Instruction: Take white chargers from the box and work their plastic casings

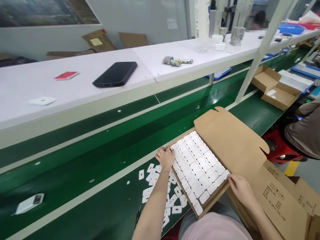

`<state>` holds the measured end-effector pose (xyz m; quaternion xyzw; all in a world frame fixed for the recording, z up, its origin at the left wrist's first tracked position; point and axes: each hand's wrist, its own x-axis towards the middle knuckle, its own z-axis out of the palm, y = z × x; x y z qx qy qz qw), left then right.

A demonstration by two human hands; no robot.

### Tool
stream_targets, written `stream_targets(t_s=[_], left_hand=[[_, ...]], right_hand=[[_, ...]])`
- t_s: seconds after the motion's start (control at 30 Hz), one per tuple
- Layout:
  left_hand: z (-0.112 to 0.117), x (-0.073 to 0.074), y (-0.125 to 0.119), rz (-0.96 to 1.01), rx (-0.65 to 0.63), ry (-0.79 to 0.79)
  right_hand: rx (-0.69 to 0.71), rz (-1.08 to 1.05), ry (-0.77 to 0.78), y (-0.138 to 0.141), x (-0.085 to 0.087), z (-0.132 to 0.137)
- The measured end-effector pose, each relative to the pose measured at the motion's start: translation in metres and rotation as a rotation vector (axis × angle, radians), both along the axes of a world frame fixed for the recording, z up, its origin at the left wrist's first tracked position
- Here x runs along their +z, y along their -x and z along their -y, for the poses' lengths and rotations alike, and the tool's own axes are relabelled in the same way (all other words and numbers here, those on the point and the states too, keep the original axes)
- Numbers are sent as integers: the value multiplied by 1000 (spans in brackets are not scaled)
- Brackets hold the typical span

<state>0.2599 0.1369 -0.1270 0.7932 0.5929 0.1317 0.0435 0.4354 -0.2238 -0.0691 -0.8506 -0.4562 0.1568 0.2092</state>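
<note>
A shallow cardboard box (212, 202) rests tilted over the bench edge and my lap, its lid (231, 136) folded open to the right. Rows of small white plastic pieces (197, 160) fill it. My left hand (166, 157) is closed over the box's far left corner, fingers curled at the rim. At the near right corner, my right hand (240, 187) grips the box edge with its fingertips against the end white piece. Loose white flat pieces (176, 209) with slots lie scattered on the green bench beside my left forearm.
A white shelf (150, 71) runs above the green conveyor (75, 160), bearing a black phone-like slab (115, 74). A slanted post (260, 53) stands ahead right. Another open box (277, 86) and a seated person (305, 130) are on the right. Larger cartons (282, 200) stand beside me.
</note>
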Motion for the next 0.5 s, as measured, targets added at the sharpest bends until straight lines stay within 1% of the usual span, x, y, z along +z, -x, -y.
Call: stream_targets(t_s=[0.1, 0.23, 0.33, 0.4, 0.47, 0.5], left_hand=[[-2, -5, -5, 12, 19, 8], [-3, -6, -8, 23, 25, 20], [-2, -1, -8, 25, 36, 16], [0, 4, -8, 24, 30, 4], [3, 10, -11, 19, 6, -7], [4, 12, -14, 15, -10, -10]], right_hand=[[123, 54, 33, -21, 9, -56], [291, 137, 79, -46, 12, -148], [397, 206, 108, -60, 8, -225], [436, 259, 129, -67, 5, -270], [464, 304, 149, -73, 2, -304], [480, 320, 158, -77, 0, -317]])
